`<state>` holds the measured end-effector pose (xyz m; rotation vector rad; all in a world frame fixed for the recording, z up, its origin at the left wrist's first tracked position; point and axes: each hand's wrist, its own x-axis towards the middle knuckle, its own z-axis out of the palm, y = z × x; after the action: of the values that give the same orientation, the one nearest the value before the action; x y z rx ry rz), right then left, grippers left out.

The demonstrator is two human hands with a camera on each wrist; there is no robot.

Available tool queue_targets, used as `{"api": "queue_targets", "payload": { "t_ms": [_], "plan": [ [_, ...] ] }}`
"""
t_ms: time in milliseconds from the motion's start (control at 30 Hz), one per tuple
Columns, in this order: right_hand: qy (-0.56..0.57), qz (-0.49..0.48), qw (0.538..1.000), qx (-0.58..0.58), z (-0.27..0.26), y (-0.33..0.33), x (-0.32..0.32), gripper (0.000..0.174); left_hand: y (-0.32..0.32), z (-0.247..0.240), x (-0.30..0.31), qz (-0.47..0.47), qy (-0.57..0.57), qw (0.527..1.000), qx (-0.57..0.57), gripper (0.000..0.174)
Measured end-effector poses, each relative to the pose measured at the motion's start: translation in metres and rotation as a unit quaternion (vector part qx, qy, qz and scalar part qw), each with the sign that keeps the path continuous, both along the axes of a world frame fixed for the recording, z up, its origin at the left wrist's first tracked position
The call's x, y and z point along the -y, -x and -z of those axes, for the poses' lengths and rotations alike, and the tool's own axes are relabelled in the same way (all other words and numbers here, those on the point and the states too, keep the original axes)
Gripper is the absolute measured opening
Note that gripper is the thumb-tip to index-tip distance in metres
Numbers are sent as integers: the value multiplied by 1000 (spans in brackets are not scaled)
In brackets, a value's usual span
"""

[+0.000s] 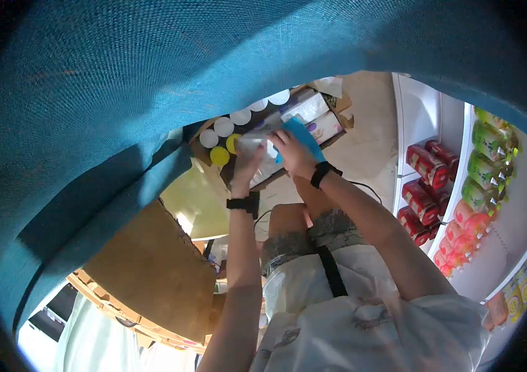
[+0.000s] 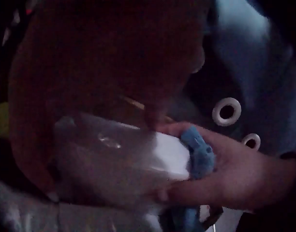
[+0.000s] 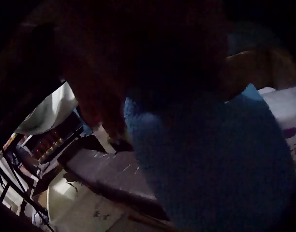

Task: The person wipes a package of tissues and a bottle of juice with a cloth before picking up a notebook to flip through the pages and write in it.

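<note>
A white package in shiny clear wrap [image 2: 119, 150] is between my two hands, over a cardboard box. My left hand [image 1: 248, 170] grips it from above, its fingers spread across the package to both long edges in the left wrist view. At the package's other end, my right hand [image 1: 294, 152] holds a blue cloth [image 1: 305, 137], with thumb and fingers around that end and the cloth bunched against it [image 2: 225, 174]. The cloth hangs down broadly in the right wrist view [image 3: 211, 164], where the hand above it is very dark.
The box [image 1: 269, 180] holds white-lidded containers [image 1: 240, 116], yellow-lidded ones [image 1: 219, 156] and wrapped white packs [image 1: 324, 127]. Shelves at right carry red packs [image 1: 424, 167] and green packs [image 1: 483, 158]. A blue curtain [image 1: 151, 80] hangs across the top. Round cardboard [image 1: 151, 273] stands at left.
</note>
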<state>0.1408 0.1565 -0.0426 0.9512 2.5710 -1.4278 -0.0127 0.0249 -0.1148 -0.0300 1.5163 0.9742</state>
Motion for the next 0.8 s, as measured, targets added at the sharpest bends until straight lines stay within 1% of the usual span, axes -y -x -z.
{"api": "queue_targets", "payload": {
  "t_ms": [67,100,133,167,200,267,333,367,433,467,533,567,600,667,767,800],
  "plan": [
    [17,30,998,-44,-5,0,-10,67,4,-2,3,151,-26,981,-118,104],
    [20,28,997,-62,-2,-1,-13,67,5,-52,-12,309,8,913,-266,106],
    [23,26,996,-80,1,-2,-15,67,6,-91,-26,450,41,798,-400,109],
    [26,23,995,-98,3,-2,-15,67,1,-107,-34,481,87,725,-485,104],
    [47,-6,995,-89,1,-2,-17,67,-8,-119,-41,504,132,641,-563,100],
    [87,-63,992,-68,-3,-5,-21,68,-10,-116,-46,511,74,576,-633,87],
    [84,-30,993,-73,-5,-11,-19,72,2,-99,-51,477,-130,617,-612,72],
    [83,-14,994,-76,-6,-13,-17,74,3,-96,-51,490,-92,668,-553,65],
    [36,10,995,-93,-6,-19,-12,77,4,-95,-54,504,-15,752,-425,52],
    [12,23,995,-100,-6,-24,-11,79,6,-96,-55,492,-7,752,-439,51],
    [30,46,994,-90,3,-40,-8,79,8,-103,-63,467,9,752,-466,48],
    [40,57,994,-86,9,-50,-6,79,5,-110,-66,446,43,767,-459,44],
    [50,73,993,-80,6,-57,-8,78,5,-108,-68,448,25,765,-461,44],
    [72,107,989,-69,-7,-70,-16,76,5,-97,-68,453,-12,761,-465,44],
    [106,183,975,-69,-22,-93,-22,72,-3,-56,-64,471,-58,714,-515,43],
    [94,196,974,-56,-22,-102,-22,71,-7,-51,-66,478,-44,717,-506,43]
  ]
}}
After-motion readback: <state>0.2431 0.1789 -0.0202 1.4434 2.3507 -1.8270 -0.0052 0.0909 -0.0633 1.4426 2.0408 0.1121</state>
